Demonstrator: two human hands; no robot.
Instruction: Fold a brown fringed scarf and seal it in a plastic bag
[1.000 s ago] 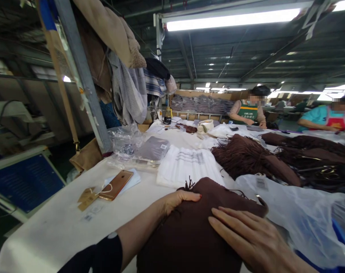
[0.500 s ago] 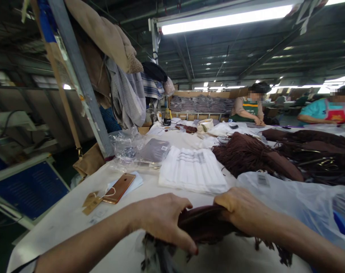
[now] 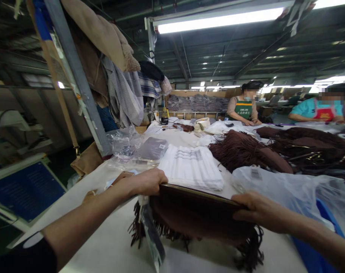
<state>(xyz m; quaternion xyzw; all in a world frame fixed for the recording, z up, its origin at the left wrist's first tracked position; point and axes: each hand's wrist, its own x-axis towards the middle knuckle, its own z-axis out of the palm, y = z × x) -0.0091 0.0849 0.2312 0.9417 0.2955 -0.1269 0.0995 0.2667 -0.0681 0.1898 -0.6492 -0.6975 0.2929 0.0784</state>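
A dark brown fringed bag [image 3: 201, 216] hangs upright between my hands, just above the table near me. A zipper [image 3: 201, 192] runs along its top edge. My left hand [image 3: 152, 181] is closed on the upper left corner, and my right hand [image 3: 253, 210] pinches the upper right end. Fringe dangles below the bag on both sides. A grey, shiny strip [image 3: 152, 233], perhaps plastic, hangs below the left end. Just behind the bag lies a stack of white printed plastic bags [image 3: 191, 167].
Brown fringed bags [image 3: 246, 153] are piled to the right, behind a clear plastic bag [image 3: 277, 185]. A grey wrapped packet [image 3: 152, 148] lies at left. My left forearm partly covers a phone [image 3: 123, 176]. A metal post [image 3: 78, 76] stands at left. Two co-workers sit across the table.
My left hand has gone from open beside the bag to gripping its top left corner. The bag is now stretched upright, its zipper edge showing. My right hand has shifted right.
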